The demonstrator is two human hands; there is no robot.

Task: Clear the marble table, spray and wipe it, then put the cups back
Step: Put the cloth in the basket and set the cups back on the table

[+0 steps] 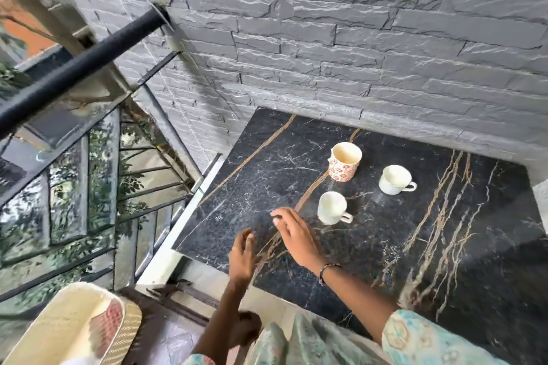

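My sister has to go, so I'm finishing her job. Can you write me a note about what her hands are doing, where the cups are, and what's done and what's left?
Left hand: open, holds nothing, near the table's front left edge.
Right hand: open, empty, reaching over the marble table toward the nearest white cup.
Cups: all three stand upright on the table: that white cup, a second white cup further right, and the flowered mug behind them.
Done: nothing visibly; no cup is lifted.
Left: move all three cups off, spray, wipe, put them back. No spray bottle or cloth is clearly in view.
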